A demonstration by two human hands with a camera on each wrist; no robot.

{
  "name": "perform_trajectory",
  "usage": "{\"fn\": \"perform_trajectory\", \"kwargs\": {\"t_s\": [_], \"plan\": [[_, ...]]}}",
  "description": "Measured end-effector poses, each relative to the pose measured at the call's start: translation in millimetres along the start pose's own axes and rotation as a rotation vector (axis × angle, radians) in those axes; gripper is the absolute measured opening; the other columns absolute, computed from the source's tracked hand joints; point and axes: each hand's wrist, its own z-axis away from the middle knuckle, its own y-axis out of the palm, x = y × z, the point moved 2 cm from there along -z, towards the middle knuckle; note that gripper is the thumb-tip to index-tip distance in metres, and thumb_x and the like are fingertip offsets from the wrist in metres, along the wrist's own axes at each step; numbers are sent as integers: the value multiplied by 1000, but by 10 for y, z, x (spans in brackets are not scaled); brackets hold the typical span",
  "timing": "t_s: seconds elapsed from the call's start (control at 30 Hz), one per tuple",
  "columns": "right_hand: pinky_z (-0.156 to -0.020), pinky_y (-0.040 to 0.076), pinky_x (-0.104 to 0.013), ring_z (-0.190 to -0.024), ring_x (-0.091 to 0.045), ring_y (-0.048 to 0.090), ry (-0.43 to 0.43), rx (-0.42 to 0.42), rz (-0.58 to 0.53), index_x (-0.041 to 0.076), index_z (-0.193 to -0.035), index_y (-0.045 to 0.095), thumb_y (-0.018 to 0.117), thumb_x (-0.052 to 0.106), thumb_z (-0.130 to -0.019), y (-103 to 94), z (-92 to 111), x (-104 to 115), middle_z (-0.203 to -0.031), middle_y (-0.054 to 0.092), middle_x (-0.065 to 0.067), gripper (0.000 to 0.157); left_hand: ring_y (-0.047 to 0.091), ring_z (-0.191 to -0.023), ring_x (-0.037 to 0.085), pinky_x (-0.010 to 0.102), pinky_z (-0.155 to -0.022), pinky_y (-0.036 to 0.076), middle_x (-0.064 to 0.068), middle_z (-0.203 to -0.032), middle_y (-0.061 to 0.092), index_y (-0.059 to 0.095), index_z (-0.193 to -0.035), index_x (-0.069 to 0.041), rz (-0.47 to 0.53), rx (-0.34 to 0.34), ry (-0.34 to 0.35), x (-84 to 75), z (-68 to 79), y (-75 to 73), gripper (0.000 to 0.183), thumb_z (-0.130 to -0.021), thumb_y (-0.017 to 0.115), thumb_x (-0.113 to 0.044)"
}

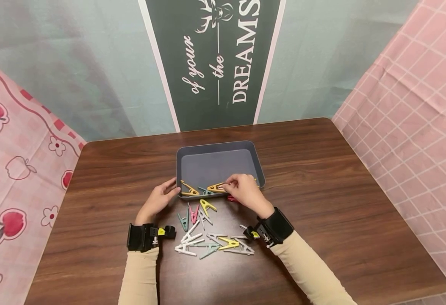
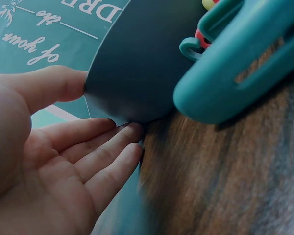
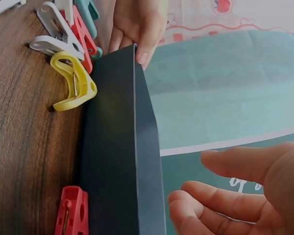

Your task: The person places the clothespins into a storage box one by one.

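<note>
A dark grey rectangular tray (image 1: pixel 217 163) lies on the wooden table. My left hand (image 1: pixel 159 200) is at its near left corner, thumb at the rim and nearly straight fingers touching the outer wall. Over the tray's near edge is my right hand (image 1: pixel 245 194); the right wrist view shows a gap between thumb and curved fingers, with nothing held. Beside its fingertips lies an orange-yellow clothespin (image 1: pixel 215 187) inside the tray. A teal clothespin (image 1: pixel 206 192) and another orange-yellow clothespin (image 1: pixel 190 189) lie farther left in it. A red clothespin (image 3: pixel 72 210) sits outside the near wall.
Several loose clothespins lie before the tray, including a yellow one (image 1: pixel 207 206), a pink-red one (image 1: pixel 194 214), a teal one (image 1: pixel 184 221) and white ones (image 1: pixel 186 248). Wooden tabletop (image 1: pixel 322 190) extends to both sides. Printed cloth (image 1: pixel 306 63) hangs behind.
</note>
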Motion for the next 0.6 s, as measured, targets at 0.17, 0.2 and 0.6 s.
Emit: {"fn": "perform_trajectory", "kwargs": {"t_s": [0.17, 0.2, 0.6], "plan": [[-60, 48, -21, -61, -11, 60, -19, 3, 15, 2, -88, 72, 70, 16, -86, -12, 116, -6, -72, 70, -7, 15, 43, -138, 35, 48, -116, 34, 25, -147, 43, 31, -148, 3, -10, 2, 5, 8, -2, 3, 57, -100, 52, -18], [-61, 48, -21, -62, -10, 59, -21, 12, 24, 2, -88, 72, 70, 16, -87, -8, 141, -10, -73, 70, -7, 14, 43, -138, 35, 48, -115, 35, 25, -147, 43, 31, -148, 4, -15, 2, 6, 9, 3, 3, 57, -100, 52, -18], [-65, 52, -20, -70, -11, 65, -44, 104, 77, 4, -91, 72, 71, 14, -86, 79, 348, -85, -79, 72, -5, 11, 43, -138, 35, 48, -115, 35, 25, -147, 43, 32, -148, 4, -19, -1, 14, 31, 1, -3, 57, -99, 53, -18]]}}
